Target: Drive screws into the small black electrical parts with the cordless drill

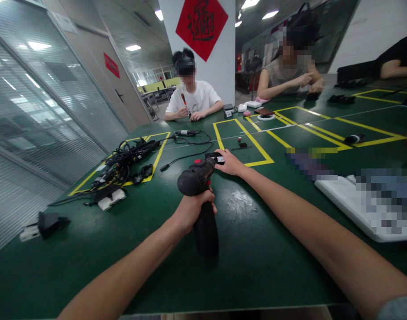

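Observation:
In the head view a black cordless drill (194,178) with a red button on top stands over the green table (150,262). My left hand (194,208) is wrapped round its grip, just above the battery end. The drill points away from me. At its front end, my right hand (229,163) is closed on a small black part (216,156) with a pale label. The drill's nose meets or nearly meets this part; the exact contact is hidden.
On the left lies a heap of black cables (123,162), with a black-and-white adapter (112,198) nearer me and another black adapter (48,224). A white tray (343,200) stands at right. Yellow tape (258,164) marks the table. Across it sit a person in a white shirt (203,95) and other people.

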Action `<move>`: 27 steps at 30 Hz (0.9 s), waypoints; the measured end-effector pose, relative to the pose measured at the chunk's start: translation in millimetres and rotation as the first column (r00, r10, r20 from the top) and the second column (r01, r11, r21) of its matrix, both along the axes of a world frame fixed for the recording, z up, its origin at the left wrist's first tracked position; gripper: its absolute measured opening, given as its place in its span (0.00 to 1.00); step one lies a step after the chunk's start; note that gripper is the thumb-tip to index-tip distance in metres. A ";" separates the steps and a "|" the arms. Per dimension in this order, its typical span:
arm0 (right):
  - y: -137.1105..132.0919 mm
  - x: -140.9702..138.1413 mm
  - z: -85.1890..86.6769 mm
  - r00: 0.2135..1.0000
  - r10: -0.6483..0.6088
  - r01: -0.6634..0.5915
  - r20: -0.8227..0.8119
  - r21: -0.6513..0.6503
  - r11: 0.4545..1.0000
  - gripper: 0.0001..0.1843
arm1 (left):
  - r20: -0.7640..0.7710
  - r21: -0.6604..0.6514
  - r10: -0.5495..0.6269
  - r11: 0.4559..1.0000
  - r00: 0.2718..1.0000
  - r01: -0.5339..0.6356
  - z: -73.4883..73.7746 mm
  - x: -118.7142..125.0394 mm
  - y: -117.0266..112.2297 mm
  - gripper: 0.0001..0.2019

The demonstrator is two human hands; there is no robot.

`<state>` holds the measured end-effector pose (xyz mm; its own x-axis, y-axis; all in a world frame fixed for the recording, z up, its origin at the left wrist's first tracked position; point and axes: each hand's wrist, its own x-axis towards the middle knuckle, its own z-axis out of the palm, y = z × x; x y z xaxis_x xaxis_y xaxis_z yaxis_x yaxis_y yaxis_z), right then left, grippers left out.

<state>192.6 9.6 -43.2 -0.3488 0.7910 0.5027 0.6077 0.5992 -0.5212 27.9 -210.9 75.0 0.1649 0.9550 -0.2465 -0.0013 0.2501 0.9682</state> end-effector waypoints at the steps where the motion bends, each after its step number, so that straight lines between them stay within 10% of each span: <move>1: 0.4 -0.1 -0.3 1.000 -0.003 0.003 0.002 0.001 1.000 0.34 | -0.002 0.002 0.002 1.000 1.000 -0.002 0.2 0.1 0.0 0.07; 27: -3.0 -0.8 2.3 1.000 -0.016 0.016 0.003 -0.016 1.000 0.35 | 0.012 -0.007 0.002 1.000 1.000 -0.002 -0.7 -0.6 0.7 0.09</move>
